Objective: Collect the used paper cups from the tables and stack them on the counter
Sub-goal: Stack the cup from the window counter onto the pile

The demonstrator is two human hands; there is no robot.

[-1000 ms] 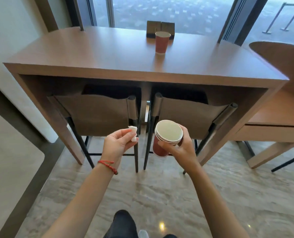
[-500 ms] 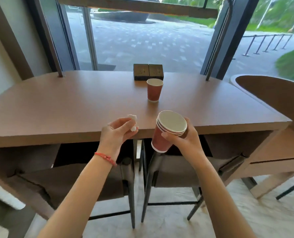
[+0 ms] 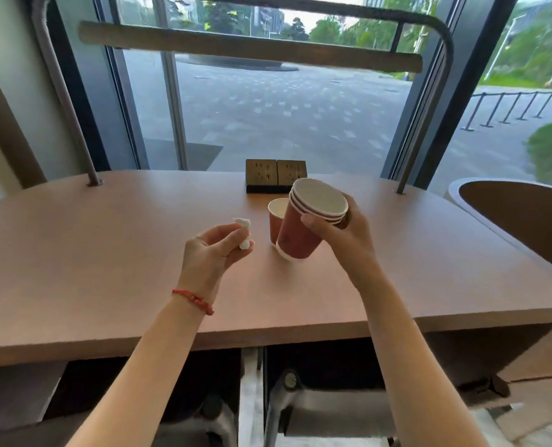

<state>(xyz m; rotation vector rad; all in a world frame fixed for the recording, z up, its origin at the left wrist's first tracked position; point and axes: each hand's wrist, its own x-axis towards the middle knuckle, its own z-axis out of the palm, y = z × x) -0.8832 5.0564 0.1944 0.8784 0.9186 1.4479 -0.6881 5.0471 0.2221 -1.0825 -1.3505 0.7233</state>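
My right hand [image 3: 344,232] grips a tilted stack of red paper cups [image 3: 303,227] with white insides, held just above the wooden table [image 3: 107,253]. Directly behind the stack stands a single red paper cup [image 3: 276,219], upright on the table and partly hidden by the stack. My left hand [image 3: 215,256] hovers over the table to the left of the cups and pinches a small crumpled white paper scrap [image 3: 244,235] between thumb and fingers.
A brass socket block [image 3: 276,175] sits at the table's far edge by the window. Two metal posts [image 3: 406,175] rise from the tabletop. Stools are tucked under the table [image 3: 329,411]. A curved wooden table [image 3: 526,217] stands to the right.
I have come up to the table and the view has lifted. Both hands moved forward over the tabletop, and the cup stack now sits right in front of the lone cup.
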